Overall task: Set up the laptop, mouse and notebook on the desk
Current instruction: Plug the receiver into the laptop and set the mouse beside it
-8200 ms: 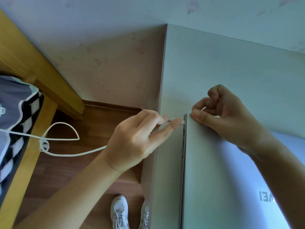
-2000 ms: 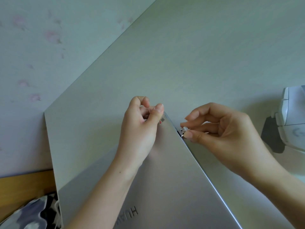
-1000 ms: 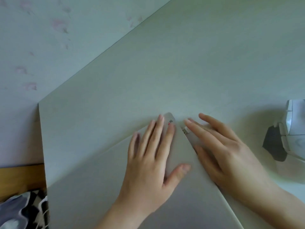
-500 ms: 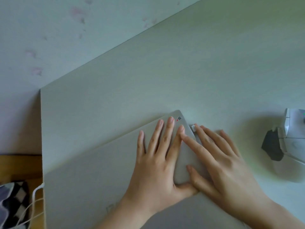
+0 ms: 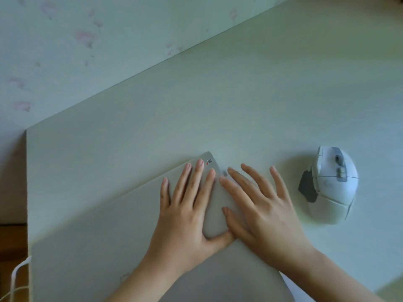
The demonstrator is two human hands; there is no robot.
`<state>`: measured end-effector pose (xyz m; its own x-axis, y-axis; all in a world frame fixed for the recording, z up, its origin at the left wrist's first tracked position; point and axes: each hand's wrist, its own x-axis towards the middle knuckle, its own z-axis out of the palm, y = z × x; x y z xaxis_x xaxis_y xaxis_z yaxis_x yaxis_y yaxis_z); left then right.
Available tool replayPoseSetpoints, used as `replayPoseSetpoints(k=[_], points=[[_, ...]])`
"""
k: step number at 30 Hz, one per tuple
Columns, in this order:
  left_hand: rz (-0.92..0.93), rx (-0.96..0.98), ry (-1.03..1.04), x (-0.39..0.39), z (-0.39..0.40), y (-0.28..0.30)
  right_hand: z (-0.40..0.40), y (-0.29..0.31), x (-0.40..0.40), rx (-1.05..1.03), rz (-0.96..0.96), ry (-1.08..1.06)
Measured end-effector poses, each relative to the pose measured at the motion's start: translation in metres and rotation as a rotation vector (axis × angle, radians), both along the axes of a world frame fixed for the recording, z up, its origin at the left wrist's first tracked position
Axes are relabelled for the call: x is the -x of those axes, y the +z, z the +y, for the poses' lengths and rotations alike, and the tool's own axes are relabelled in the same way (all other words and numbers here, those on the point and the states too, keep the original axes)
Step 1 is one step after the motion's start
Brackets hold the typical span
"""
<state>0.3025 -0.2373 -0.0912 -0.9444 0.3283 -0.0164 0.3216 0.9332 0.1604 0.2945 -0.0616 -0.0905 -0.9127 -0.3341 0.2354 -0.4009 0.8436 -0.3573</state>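
Note:
A closed silver laptop [image 5: 122, 232] lies on the pale desk [image 5: 196, 105], its far corner pointing away from me. My left hand [image 5: 187, 212] rests flat on the lid near that corner, fingers straight and spread. My right hand [image 5: 259, 205] lies flat across the laptop's right edge, with its fingertips on the desk. A small plug [image 5: 224, 173] sticks out of the laptop's edge beside my right index finger. A white mouse [image 5: 331, 184] with grey side panels sits on the desk to the right of my right hand. No notebook is in view.
A wall [image 5: 65, 51] with faint pink flower marks runs along the desk's far edge. A white cable [image 5: 16, 277] hangs off the desk's left edge above the wooden floor [image 5: 11, 240].
Both hands went from pinching at the laptop's corner and plug to lying flat on the lid. The laptop has slid a little to the right, and more of the mouse shows.

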Motion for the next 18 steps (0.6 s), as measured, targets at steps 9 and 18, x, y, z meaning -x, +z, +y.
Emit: replayPoseSetpoints(k=[9, 18], points=[[-0.014, -0.047, 0.165, -0.004, 0.039, -0.004, 0.088, 0.015, -0.018, -0.081, 0.001, -0.523], [0.016, -0.118, 0.108, -0.005, 0.052, -0.003, 0.081, 0.018, 0.003, 0.356, -0.116, -0.578]])
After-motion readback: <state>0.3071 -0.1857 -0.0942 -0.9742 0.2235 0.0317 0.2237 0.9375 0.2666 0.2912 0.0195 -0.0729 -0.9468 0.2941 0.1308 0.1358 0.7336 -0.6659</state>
